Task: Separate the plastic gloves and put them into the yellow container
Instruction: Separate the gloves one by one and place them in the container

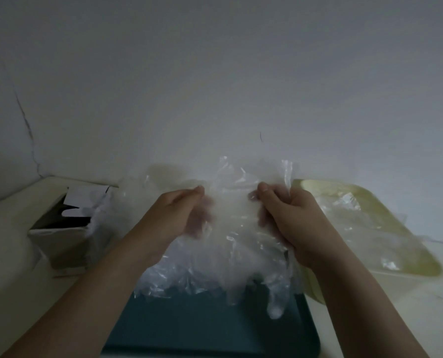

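Up close, the left hand (177,215) and the right hand (287,215) both have their fingers curled into a bunched clump of clear plastic gloves (230,228), thumbs on the near side and the other fingers showing dimly through the film; each hand is closed on the clump, the two grips near each other with a stretch of plastic between them. The clump is held up above a dark teal tray (202,326), and loose glove fingers hang from its lower edge down toward the tray's far part. Just right of the right hand sits the yellow container (416,264), a shallow tray with rounded corners, with a few flattened clear gloves (357,223) lying in it, one edge reaching over its right rim. Left of the left hand stands an open cardboard box (63,228), flaps up, with more clear plastic spilling from its right side. All of it rests on a pale counter (13,280) against a plain wall
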Tool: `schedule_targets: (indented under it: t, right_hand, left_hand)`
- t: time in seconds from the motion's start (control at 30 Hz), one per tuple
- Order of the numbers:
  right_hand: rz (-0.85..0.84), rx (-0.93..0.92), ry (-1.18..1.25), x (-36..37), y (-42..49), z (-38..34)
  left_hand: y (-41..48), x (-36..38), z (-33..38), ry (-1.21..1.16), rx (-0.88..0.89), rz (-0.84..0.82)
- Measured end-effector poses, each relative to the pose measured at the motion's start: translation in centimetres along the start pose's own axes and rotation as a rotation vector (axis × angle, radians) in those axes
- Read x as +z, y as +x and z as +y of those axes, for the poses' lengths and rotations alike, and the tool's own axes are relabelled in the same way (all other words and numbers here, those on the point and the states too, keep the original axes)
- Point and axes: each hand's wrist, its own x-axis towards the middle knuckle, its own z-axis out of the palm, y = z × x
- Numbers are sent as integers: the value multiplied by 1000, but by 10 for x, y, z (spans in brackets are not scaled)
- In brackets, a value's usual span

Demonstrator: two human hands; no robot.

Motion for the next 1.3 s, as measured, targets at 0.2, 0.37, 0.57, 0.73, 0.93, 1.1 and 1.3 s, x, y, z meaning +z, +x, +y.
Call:
schedule_targets:
  t: [0.2,0.37,0.57,0.73,0.93,1.1,1.3]
  right_hand:
    - [-63,-165,-779,-19,-9,-13]
    - [-92,-159,-924,-22,-5,-12]
    - [-407,-145,-827,-37,-10,-18]
    - [-572,-152,-692,-41,-14,-22]
    - [-517,-321,-654,-38,-9,-15]
    - [-498,-347,-463,-43,-8,-14]
    - [-575,-305,-42,-40,-6,-3]
  left_hand:
    - [3,50,-34,849,342,-180]
    - [12,68,-48,1148,273,-201]
    - [13,60,-51,898,199,-110]
    - [15,30,-26,514,217,32]
    - [4,18,11,-207,-1,90]
    - [-8,17,17,-436,-46,-178]
    - [-13,18,15,-381,-183,-430]
